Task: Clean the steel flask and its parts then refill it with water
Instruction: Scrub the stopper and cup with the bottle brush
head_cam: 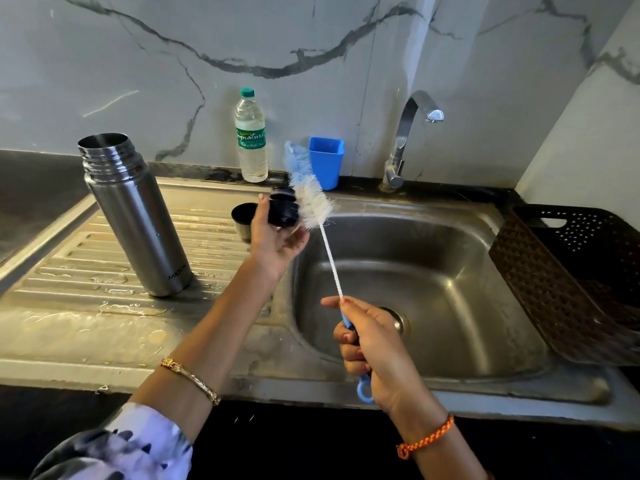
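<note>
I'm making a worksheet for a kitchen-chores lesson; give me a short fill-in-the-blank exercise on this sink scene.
1. The steel flask stands open and upright on the ____ beside the sink basin.
2. The right hand grips the handle of a bottle ____.
3. The left hand holds the flask's black ____ against the bristles.
4. Behind the sink, the plastic water bottle has a ____ cap.

Missing words: drainboard; brush; stopper; green

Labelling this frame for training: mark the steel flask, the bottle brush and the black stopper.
steel flask (136, 220): head view, middle of its upright body on the drainboard.
bottle brush (310, 199): head view, white bristle head beside the stopper.
black stopper (283, 211): head view, its dark side above the holding fingers.
</note>
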